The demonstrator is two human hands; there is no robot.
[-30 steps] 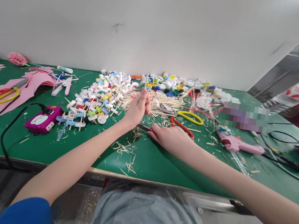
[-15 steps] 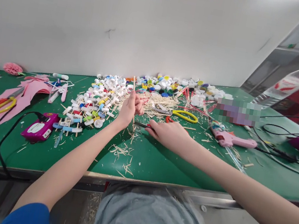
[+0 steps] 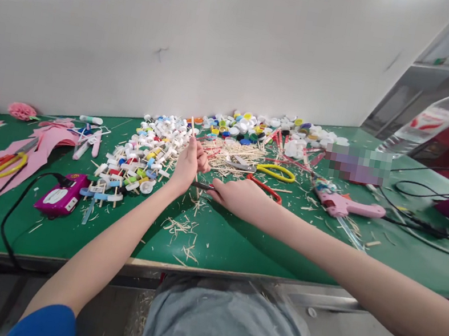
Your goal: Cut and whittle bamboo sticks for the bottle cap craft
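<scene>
My left hand (image 3: 191,163) is closed round a thin wooden stick (image 3: 192,126), whose upper end sticks up above the fingers. Just to the right, my right hand (image 3: 234,194) grips a dark-bladed tool (image 3: 202,185); its blade reaches left to the stick's lower part, below my left hand. What kind of tool it is cannot be made out. Wood shavings (image 3: 188,249) lie on the green table (image 3: 236,251) below both hands. Behind them is a heap of thin sticks and shavings (image 3: 240,153).
Bottle caps with sticks (image 3: 138,164) are piled left. Yellow-handled scissors (image 3: 276,172) and a red handle (image 3: 264,188) lie behind my right hand. A pink glue gun (image 3: 348,206) and bottle (image 3: 436,121) stand right; a purple box (image 3: 60,198) with cable and pink paper (image 3: 52,143) are left.
My right hand and the tool have moved left, uncovering more of the red handle. My left hand and the stick have shifted slightly left. The whole view has shifted a little.
</scene>
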